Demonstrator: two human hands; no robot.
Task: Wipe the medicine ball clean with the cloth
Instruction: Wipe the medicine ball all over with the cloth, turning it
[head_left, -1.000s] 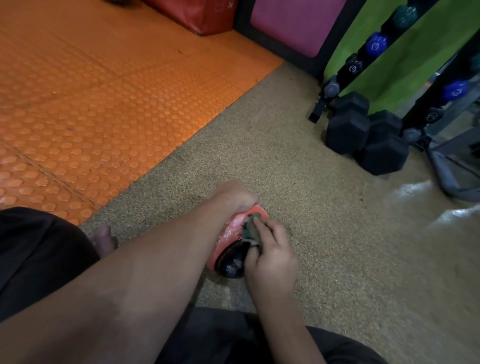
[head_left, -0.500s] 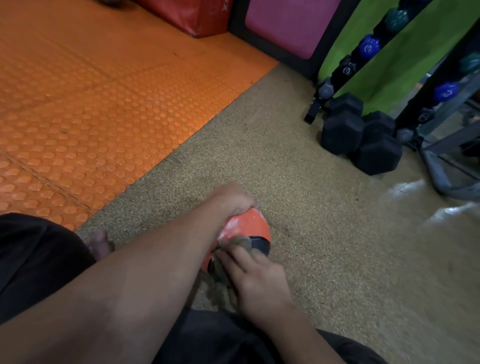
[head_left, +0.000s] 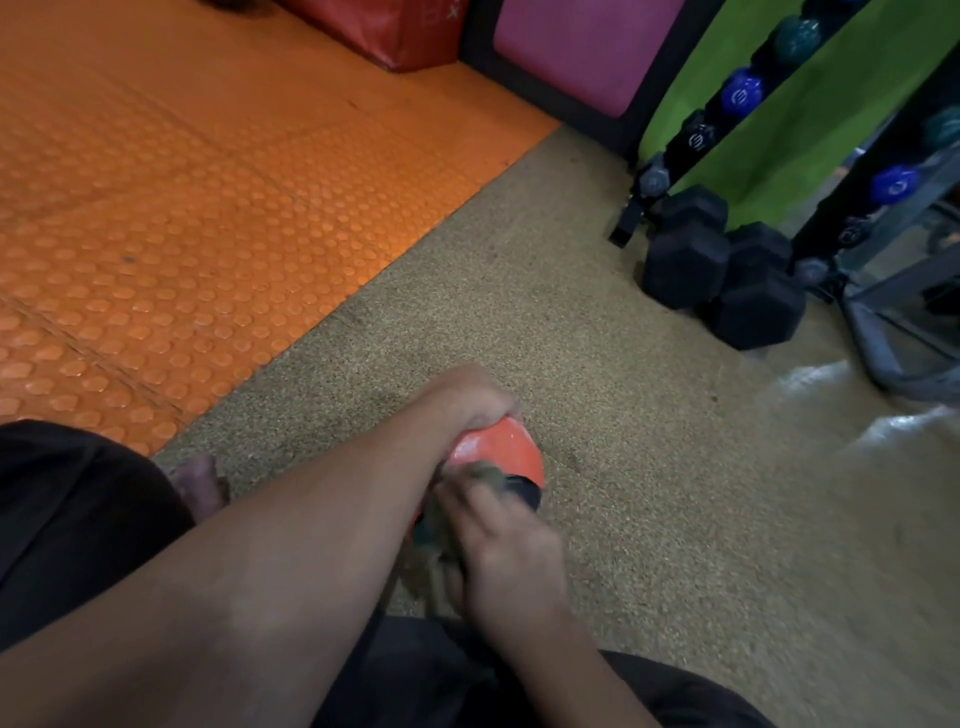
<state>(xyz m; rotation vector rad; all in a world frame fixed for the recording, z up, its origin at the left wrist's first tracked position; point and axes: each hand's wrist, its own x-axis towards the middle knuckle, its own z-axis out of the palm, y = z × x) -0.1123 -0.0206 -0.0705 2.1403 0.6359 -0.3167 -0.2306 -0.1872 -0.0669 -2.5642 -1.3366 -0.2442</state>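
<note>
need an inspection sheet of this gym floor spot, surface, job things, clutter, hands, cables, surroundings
surface: speckled tan floor, with an orange studded mat to the left.
job's things: orange and black ball on the floor; grey cloth against its near side, blurred.
clutter: two black dumbbells lie by the rack's foot.
grippers: left hand rests on top of the ball; right hand presses the cloth to it, grip too blurred to read.
cables: nothing seen.
surroundings: dumbbell rack with blue and teal weights against a green wall, pink pad, red pad, grey metal frame at right.
</note>
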